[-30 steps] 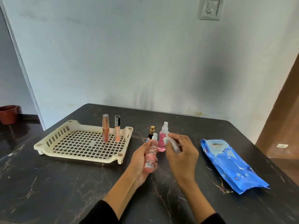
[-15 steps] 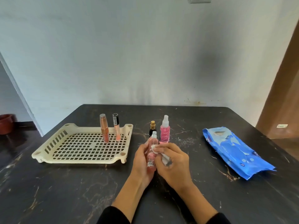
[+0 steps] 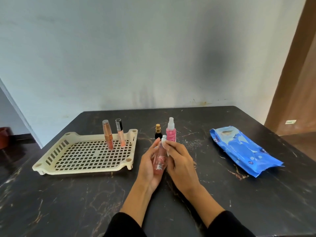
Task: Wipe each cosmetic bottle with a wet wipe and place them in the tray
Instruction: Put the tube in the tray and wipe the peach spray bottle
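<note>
Risen to the pale pink bottle (image 3: 160, 157)'s white cap, right hand (image 3: 179, 161) pinches wipe (image 3: 165, 145); left hand (image 3: 149, 165) grips its barcode-labelled body.

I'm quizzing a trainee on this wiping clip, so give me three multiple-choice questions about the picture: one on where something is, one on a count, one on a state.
1. Where does the blue wipes pack lie?
A. In the tray
B. On the table, right of the hands
C. Against the wall

2. How many cosmetic tubes stand in the cream tray?
A. Two
B. Three
C. Four

3. What is the left hand doing?
A. Resting flat on the table
B. Gripping the peach spray bottle
C. Reaching into the tray

Answers:
1 B: the pack lies flat on the dark tabletop, far right.
2 A: only the copper tube and the black-capped gloss tube stand at the tray's back.
3 B: its fingers curl round the bottle while the right hand presses a white wipe near its cap.
</note>
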